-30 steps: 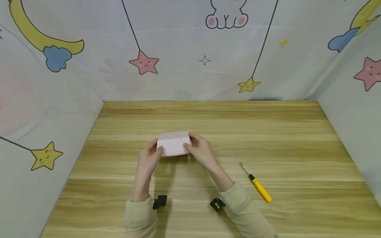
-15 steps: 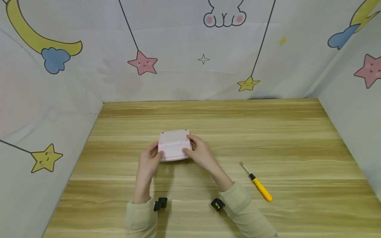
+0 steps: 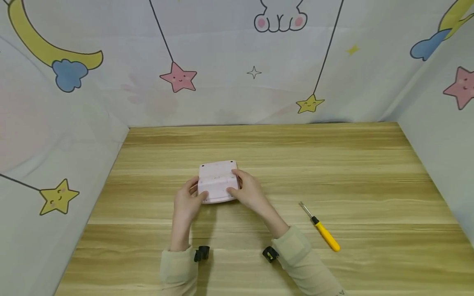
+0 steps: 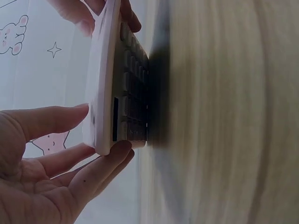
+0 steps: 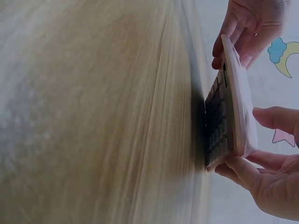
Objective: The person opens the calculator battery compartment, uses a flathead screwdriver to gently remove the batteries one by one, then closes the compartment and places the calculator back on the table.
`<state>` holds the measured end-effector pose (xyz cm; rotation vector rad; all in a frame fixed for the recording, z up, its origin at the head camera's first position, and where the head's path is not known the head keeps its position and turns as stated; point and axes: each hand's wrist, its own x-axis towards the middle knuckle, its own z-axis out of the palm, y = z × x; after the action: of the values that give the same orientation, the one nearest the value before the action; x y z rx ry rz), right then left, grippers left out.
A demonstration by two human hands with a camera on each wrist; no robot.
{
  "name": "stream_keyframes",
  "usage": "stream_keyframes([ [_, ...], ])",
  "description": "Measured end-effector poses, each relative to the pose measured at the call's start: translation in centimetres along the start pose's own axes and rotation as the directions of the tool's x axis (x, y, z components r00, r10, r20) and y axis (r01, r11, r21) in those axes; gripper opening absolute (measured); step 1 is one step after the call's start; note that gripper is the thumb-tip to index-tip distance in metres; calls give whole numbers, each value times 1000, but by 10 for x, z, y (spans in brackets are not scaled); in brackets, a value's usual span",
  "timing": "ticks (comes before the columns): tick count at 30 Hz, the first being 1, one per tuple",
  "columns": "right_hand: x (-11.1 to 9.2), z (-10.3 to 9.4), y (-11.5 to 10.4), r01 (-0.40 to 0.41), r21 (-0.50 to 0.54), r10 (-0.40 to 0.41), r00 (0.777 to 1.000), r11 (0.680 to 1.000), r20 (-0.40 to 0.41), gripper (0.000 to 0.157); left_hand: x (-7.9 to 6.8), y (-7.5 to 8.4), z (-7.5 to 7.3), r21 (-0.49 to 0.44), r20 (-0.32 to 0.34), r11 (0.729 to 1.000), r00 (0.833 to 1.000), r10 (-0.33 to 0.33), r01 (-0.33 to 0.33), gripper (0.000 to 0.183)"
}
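A pale pink calculator (image 3: 217, 181) is held back side up between both hands, close over the wooden table. My left hand (image 3: 188, 199) grips its left edge, thumb on the back and fingers underneath. On the opposite edge, my right hand (image 3: 249, 189) pinches it the same way. In the left wrist view the calculator's keys (image 4: 133, 79) face down toward the tabletop, beside a dark display strip (image 4: 116, 119). The right wrist view also shows the downward keys (image 5: 217, 126). Dark dots mark the far corners of the back.
A screwdriver (image 3: 320, 228) with a yellow handle lies on the table (image 3: 370, 176) to the right of the right forearm. Cloth walls (image 3: 222, 49) printed with stars and moons stand at the back and sides. Black wrist mounts (image 3: 201, 253) sit by both cuffs.
The calculator has tilted from a steep angle to a flatter one, so more of its back shows to the head camera. Its near edge moved slightly toward me, with both hands still gripping it.
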<state>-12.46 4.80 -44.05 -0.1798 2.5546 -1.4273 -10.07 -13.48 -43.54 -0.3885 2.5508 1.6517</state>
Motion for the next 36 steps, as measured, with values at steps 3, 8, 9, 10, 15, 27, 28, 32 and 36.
stream_keyframes([
  [3,-1,0,1,8,-30,-8,1000,1000,5,59,0,-1,0,53,5,999,1000,-1,0,59],
  [8,-1,1,3,28,-60,-27,1000,998,11,57,0,-4,1,130,3,991,1000,6,-7,61],
  [9,-1,1,4,28,-61,-27,1000,998,12,57,1,-4,2,140,5,990,1000,10,-11,62],
  [10,0,1,4,25,-60,-24,1000,998,13,57,1,-5,2,152,6,988,1000,15,-15,62],
  [15,0,1,5,10,-58,-9,1000,998,13,56,1,-6,4,202,13,979,1000,25,-27,62],
  [27,3,5,9,32,-61,-33,999,998,-3,51,3,-9,6,251,3,968,1000,26,-26,60],
  [28,3,5,9,33,-60,-33,999,998,-2,51,3,-9,6,253,4,967,1000,23,-23,61],
  [32,3,5,10,35,-62,-35,999,997,5,50,3,-8,6,265,-4,964,1000,23,-21,60],
  [36,3,5,10,32,-73,-32,999,997,5,50,3,-8,7,285,-16,958,999,41,-35,59],
])
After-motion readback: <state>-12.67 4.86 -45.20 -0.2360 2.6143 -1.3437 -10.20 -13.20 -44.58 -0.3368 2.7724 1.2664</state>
